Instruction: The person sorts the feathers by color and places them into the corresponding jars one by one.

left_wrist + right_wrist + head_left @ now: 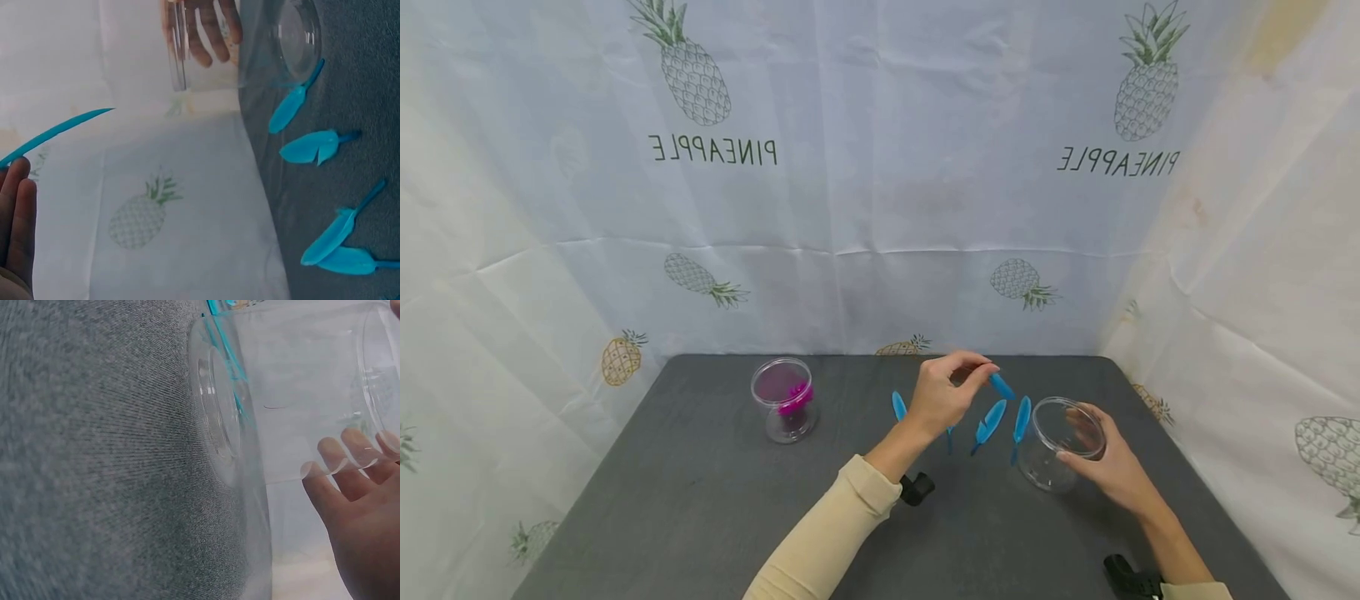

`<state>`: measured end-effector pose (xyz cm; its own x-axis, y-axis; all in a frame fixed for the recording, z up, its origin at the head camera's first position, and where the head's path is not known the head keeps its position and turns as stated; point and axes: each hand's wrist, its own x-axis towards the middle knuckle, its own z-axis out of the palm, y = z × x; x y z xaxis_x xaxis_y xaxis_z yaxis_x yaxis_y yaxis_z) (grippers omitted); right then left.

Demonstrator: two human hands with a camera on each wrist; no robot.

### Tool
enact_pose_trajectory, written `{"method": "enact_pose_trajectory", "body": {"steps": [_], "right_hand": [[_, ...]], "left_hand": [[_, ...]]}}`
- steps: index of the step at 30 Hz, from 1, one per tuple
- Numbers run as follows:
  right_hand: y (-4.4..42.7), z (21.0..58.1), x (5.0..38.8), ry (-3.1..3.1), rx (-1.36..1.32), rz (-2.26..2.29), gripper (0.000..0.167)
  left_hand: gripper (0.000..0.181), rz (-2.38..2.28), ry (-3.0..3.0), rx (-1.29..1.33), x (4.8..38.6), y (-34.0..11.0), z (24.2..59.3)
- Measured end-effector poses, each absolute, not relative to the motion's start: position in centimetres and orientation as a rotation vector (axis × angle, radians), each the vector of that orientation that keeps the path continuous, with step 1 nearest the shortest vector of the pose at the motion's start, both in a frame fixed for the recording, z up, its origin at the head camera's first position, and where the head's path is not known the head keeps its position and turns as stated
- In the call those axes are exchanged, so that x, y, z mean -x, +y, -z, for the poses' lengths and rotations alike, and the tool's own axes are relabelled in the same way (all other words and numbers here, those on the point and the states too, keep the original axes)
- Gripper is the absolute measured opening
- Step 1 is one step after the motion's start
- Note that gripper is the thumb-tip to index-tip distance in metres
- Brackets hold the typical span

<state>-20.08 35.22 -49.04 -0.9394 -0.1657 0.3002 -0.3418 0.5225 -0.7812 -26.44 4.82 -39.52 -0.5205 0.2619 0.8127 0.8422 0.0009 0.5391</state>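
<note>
My left hand (pixel 942 396) pinches a blue feather (pixel 1002 386) between thumb and fingertips, raised over the far part of the table. In the left wrist view, the feather (pixel 62 127) sticks out past the fingers in a thin curve. My right hand (pixel 1112 468) grips a clear jar (pixel 1037 460) around its side near the rim. The right wrist view has the fingers (pixel 340 487) wrapped on the jar's wall, and I see nothing inside it. Several more blue feathers lie between the hands, among them one feather (pixel 1022 419) right beside the jar and a split feather (pixel 309 147).
On the left side of the grey table (pixel 685 500) stands a second clear jar (pixel 788 431) with magenta pieces (pixel 796 400) inside. A white curtain (pixel 880 208) printed with pineapples hangs behind the table and along both sides.
</note>
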Motion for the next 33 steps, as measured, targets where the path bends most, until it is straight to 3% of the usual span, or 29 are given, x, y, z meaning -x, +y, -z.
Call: {"method": "enact_pose_trajectory", "body": {"steps": [18, 33], "right_hand": [[34.9, 48.9, 20.0, -2.590, -0.422, -1.377, 0.087], [34.9, 48.9, 20.0, -2.554, -0.461, -1.408, 0.086]], "left_hand": [[0.010, 1.587, -1.897, 1.154, 25.7, 8.9, 40.8], [0.014, 1.322, -2.123, 1.164, 25.2, 10.6, 43.4]]}}
